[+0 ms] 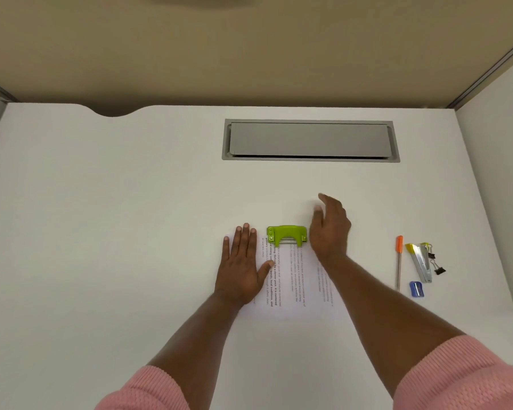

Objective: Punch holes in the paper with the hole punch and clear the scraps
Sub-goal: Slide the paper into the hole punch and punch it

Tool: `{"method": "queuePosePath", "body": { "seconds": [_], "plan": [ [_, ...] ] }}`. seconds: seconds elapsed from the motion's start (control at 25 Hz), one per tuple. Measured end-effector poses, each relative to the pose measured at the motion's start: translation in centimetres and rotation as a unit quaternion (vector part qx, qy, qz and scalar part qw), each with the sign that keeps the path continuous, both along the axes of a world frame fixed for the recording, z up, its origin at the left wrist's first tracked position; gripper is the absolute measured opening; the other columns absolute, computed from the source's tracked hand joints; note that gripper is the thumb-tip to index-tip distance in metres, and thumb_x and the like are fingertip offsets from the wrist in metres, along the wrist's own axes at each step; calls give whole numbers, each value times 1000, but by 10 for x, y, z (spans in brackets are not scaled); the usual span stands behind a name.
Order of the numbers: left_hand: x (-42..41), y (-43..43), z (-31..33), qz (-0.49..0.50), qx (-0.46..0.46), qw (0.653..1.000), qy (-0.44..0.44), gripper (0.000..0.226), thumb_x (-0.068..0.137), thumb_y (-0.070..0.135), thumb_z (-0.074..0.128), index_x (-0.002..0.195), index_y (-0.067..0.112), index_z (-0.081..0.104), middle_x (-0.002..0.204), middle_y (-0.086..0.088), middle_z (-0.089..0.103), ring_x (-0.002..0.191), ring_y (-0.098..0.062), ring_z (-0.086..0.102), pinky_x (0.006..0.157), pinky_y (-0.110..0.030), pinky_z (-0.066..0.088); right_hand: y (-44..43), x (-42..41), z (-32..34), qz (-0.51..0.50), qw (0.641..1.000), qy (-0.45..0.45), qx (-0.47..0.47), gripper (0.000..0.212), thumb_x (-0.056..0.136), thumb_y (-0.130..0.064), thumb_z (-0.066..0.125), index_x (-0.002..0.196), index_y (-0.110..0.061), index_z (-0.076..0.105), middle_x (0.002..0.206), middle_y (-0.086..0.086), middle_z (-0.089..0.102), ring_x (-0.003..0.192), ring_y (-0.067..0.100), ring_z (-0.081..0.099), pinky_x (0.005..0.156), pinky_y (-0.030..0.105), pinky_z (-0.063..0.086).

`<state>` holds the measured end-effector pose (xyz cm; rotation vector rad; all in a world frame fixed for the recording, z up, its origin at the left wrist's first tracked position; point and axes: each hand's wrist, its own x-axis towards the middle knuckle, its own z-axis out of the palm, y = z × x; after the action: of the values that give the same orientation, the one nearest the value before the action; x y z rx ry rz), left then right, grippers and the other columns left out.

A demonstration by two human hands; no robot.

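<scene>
Two hands are working over one printed sheet of paper that is lying on the white table, with the lime-green hole punch sitting across the sheet's far edge. The left hand is pressing flat on the left part of the sheet, fingers spread and gripping nothing. The right hand is hovering just beside the right end of the punch, fingers loosely apart and holding nothing; its outline is blurred, so whether it is touching the punch cannot be told. No scraps are showing on the table. The main risk, as a judgement, is a skewed punch: if the right hand is pushing down off-centre on the lever, the tool could be twisting on the sheet and setting the holes crooked. Since only the left side is being pinned, the paper may also be creeping out of the slot. Off to the right, well apart, an orange-capped pen, a stapler, binder clips and a blue pencil sharpener are lying, likely clear of the work.
</scene>
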<state>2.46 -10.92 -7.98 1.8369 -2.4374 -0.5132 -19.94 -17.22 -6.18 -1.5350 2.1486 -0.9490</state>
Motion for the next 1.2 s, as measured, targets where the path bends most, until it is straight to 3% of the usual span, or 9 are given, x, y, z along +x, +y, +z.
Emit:
{"method": "queuePosePath", "body": {
  "seconds": [0.12, 0.2, 0.28, 0.4, 0.56, 0.84, 1.2],
  "plan": [
    [-7, -12, 5, 10, -24, 999, 22, 79, 97, 63, 35, 153, 7, 36, 161, -12, 32, 151, -28, 25, 122, -49, 13, 37, -37, -8, 31, 996, 32, 74, 40, 85, -24, 50, 123, -20, 64, 129, -1, 62, 124, 24, 55, 107, 39, 33],
    [-12, -20, 5, 16, -42, 999, 24, 72, 94, 64, 40, 139, 10, 53, 147, -11, 51, 141, -30, 42, 119, -49, 21, 51, -45, -13, 84, 987, 79, 109, 42, 83, -36, 58, 123, -24, 66, 134, -3, 59, 130, 19, 50, 110, 38, 29],
    [-15, -25, 4, 30, -58, 997, 28, 63, 91, 62, 43, 126, 14, 62, 135, -7, 59, 131, -29, 50, 114, -51, 29, 54, -43, -16, 116, 981, 106, 114, 45, 82, -48, 64, 122, -28, 68, 136, -4, 57, 133, 16, 47, 112, 39, 28],
    [-19, -29, 7, 38, -77, 996, 21, 54, 89, 58, 44, 115, 15, 66, 122, -5, 62, 118, -28, 56, 106, -51, 38, 54, -39, -14, 142, 976, 109, 120, 45, 82, -52, 64, 121, -30, 69, 135, -4, 56, 132, 15, 47, 112, 43, 28],
    [-20, -27, 6, 38, -87, 995, 15, 49, 89, 55, 46, 111, 16, 65, 118, -4, 62, 113, -28, 57, 101, -48, 38, 54, -35, -11, 150, 975, 102, 128, 37, 80, -42, 74, 114, -29, 69, 126, -5, 56, 126, 16, 49, 110, 46, 29],
    [-24, -27, 6, 36, -89, 995, 6, 41, 87, 48, 60, 110, 14, 63, 117, -7, 61, 110, -31, 57, 99, -49, 39, 52, -32, -4, 142, 973, 100, 151, 18, 88, -35, 68, 106, -32, 70, 106, -9, 62, 111, 17, 53, 99, 37, 27],
    [-29, -26, 5, 24, -89, 996, -5, 51, 90, 56, 42, 107, 13, 63, 111, -6, 62, 107, -30, 57, 101, -49, 39, 45, -30, 0, 151, 967, 101, 179, 10, 89, -25, 64, 90, -30, 73, 86, -9, 64, 97, 16, 53, 88, 34, 23]
  ]
}}
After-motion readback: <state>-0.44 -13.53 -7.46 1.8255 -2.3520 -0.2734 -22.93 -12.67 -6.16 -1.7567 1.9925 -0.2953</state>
